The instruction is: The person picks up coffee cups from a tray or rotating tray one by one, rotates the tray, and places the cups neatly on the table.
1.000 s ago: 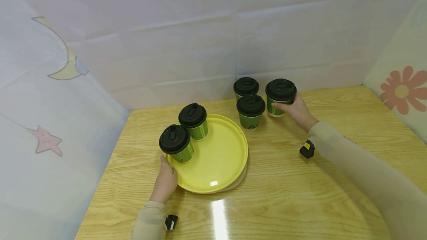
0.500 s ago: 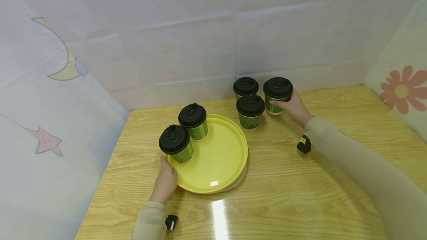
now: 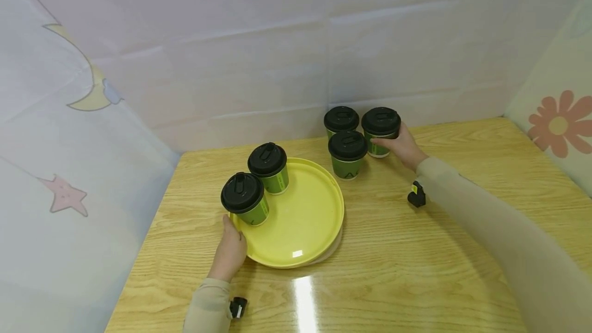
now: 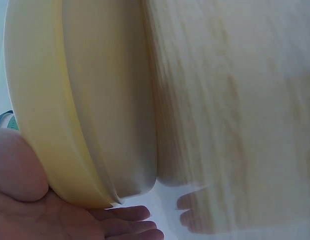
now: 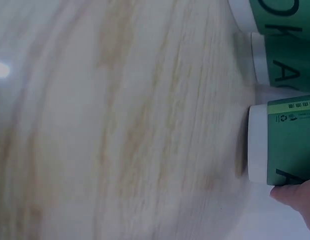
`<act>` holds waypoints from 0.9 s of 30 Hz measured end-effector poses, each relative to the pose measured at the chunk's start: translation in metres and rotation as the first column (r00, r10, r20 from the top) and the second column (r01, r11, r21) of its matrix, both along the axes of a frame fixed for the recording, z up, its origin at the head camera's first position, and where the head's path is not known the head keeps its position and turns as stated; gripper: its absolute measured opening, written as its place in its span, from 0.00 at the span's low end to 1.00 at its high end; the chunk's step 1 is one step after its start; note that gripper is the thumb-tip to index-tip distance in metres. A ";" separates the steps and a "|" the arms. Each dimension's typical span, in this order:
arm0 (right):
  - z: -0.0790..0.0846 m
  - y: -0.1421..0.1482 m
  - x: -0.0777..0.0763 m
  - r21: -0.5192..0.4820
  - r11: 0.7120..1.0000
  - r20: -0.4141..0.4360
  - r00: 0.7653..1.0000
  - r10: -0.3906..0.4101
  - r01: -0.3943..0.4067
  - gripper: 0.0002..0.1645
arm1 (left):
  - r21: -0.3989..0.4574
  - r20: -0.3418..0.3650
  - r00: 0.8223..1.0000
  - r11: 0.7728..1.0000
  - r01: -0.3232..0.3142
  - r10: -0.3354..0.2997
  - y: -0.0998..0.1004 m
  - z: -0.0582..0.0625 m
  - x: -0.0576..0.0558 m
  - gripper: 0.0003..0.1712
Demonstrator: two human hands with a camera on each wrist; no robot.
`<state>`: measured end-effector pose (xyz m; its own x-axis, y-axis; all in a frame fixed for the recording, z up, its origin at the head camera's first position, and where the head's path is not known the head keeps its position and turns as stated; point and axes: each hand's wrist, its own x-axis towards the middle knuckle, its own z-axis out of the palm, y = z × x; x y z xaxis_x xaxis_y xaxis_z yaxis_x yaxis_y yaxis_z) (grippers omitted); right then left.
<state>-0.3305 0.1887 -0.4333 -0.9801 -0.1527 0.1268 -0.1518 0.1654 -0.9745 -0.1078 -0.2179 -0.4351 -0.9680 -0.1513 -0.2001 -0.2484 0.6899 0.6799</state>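
Observation:
My right hand [image 3: 403,147] grips a green paper coffee cup [image 3: 379,144] with a black lid, its thumb across the front. In the right wrist view this coffee cup [image 5: 289,142] stands upright close to the tabletop; a thin shadow lies along its base. Just left of it are two matching cups, a front one [image 3: 347,167] and a back one [image 3: 341,117] partly hidden. My left hand [image 3: 230,251] holds the rim of a round yellow tray [image 3: 305,220], thumb at the rim and fingers along the outside. Two more lidded cups, a near one [image 3: 244,199] and a far one [image 3: 269,167], stand on its left side.
A round beige base [image 4: 112,100] sits under the tray on the wooden table [image 3: 393,271]. A pale cloth backdrop [image 3: 259,96] rises directly behind the cups. Printed side cloths flank the table. A black camera [image 3: 417,195] hangs at the right wrist.
My right hand has carried its coffee cup a short way left and slightly back, closer to the two standing cups. The left hand, tray and other cups keep their places.

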 end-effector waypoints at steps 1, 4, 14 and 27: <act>-0.001 0.000 -0.001 -0.002 1.000 0.000 1.000 0.001 -0.001 0.48 | -0.003 -0.003 1.000 1.000 0.002 -0.002 0.000 0.000 0.000 0.34; 0.000 0.001 -0.003 -0.004 1.000 0.001 1.000 0.013 -0.013 0.48 | -0.004 -0.007 1.000 1.000 0.004 -0.004 0.000 0.001 0.000 0.34; -0.001 0.011 -0.017 -0.014 0.997 0.050 0.996 0.075 -0.074 0.51 | -0.001 -0.011 1.000 1.000 0.012 -0.012 -0.003 -0.001 0.000 0.34; -0.004 0.017 -0.030 0.088 0.987 0.095 0.988 0.124 -0.132 0.50 | -0.003 -0.021 1.000 1.000 0.015 -0.015 -0.003 -0.001 0.001 0.34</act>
